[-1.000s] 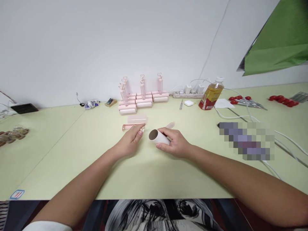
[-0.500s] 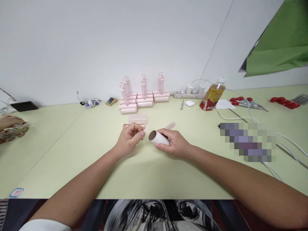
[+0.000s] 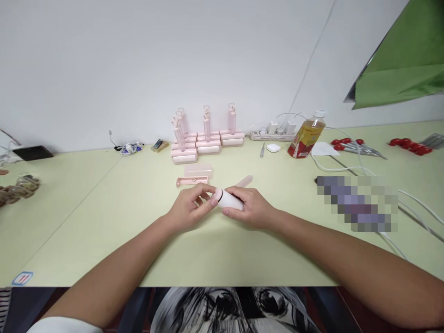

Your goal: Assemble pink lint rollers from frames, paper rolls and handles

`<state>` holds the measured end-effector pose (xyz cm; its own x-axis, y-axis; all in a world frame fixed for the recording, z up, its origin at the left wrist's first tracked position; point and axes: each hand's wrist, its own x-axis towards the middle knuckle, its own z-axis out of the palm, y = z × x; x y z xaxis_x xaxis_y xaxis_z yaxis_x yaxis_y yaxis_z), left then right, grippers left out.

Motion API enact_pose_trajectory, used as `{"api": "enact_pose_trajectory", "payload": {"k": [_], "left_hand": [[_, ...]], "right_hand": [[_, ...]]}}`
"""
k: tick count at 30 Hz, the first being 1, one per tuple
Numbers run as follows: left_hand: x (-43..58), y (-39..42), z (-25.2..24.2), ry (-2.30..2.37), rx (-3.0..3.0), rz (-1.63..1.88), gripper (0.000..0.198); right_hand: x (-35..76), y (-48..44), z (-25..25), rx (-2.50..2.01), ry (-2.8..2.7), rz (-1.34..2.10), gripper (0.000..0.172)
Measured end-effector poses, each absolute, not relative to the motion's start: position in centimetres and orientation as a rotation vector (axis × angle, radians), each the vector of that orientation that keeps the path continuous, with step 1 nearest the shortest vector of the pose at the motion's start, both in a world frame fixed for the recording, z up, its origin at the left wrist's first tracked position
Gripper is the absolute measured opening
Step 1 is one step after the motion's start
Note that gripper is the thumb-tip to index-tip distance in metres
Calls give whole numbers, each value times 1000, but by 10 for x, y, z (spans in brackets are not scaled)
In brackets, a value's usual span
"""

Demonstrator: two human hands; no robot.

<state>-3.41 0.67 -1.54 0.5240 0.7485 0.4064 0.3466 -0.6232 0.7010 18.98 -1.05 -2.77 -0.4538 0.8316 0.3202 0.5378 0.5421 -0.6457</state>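
Note:
My right hand (image 3: 257,208) is wrapped round a white roll (image 3: 231,200), which lies tilted in the grip with its left end toward my other hand. Between thumb and fingertips, my left hand (image 3: 190,206) grips a small pale pink cap (image 3: 218,194) at that left end. A dark gap shows between cap and roll, so I cannot tell whether the cap sits inside. Just beyond my left hand lies a long pink case half (image 3: 192,181), with a translucent pink cover (image 3: 198,170) behind it. A translucent pink strip (image 3: 244,181) rests beyond my right hand.
Several pink roller cases (image 3: 209,147), some with upright handles, stand against the wall. To their right are a power strip (image 3: 272,137) and a drink bottle (image 3: 307,135). Red-handled tools (image 3: 348,143) and white cables lie at right. A stack of clear-wrapped items (image 3: 19,190) is at far left.
My left hand has moved slightly right and brought the cap against the roll's open end, covering it. At far left, another person's hand has mostly left the view.

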Motion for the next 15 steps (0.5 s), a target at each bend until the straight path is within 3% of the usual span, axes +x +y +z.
{"api": "enact_pose_trajectory", "payload": {"k": [15], "left_hand": [[-36, 8, -14, 904, 2318, 856, 29]], "right_hand": [[191, -11, -27, -1063, -2162, 597, 33]]}}
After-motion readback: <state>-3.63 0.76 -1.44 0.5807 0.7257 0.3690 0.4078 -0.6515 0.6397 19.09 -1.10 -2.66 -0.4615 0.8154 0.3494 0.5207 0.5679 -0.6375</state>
